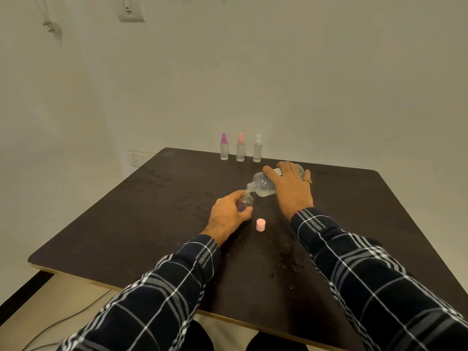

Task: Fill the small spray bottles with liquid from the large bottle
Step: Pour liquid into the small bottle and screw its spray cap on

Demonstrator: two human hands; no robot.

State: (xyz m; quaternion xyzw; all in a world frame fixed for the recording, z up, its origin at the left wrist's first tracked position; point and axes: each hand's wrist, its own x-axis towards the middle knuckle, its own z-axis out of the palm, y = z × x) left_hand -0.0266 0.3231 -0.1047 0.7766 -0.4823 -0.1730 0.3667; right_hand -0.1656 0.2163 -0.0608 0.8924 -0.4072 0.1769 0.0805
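Right hand (291, 188): wrapped round the tipped large bottle (264, 184), neck meeting the small bottle (245, 201).
Left hand (228, 215): closed around that small bottle.
Pink cap (260, 224): just beside it.

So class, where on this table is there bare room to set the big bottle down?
Bare patches: the table left of the left hand, and right of the right hand. Crowded: around the pink cap, and the back edge, where three spray bottles stand.

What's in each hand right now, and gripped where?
Right hand grips the large bottle around its body, tipped toward the small bottle. Left hand holds that small bottle around its lower body.
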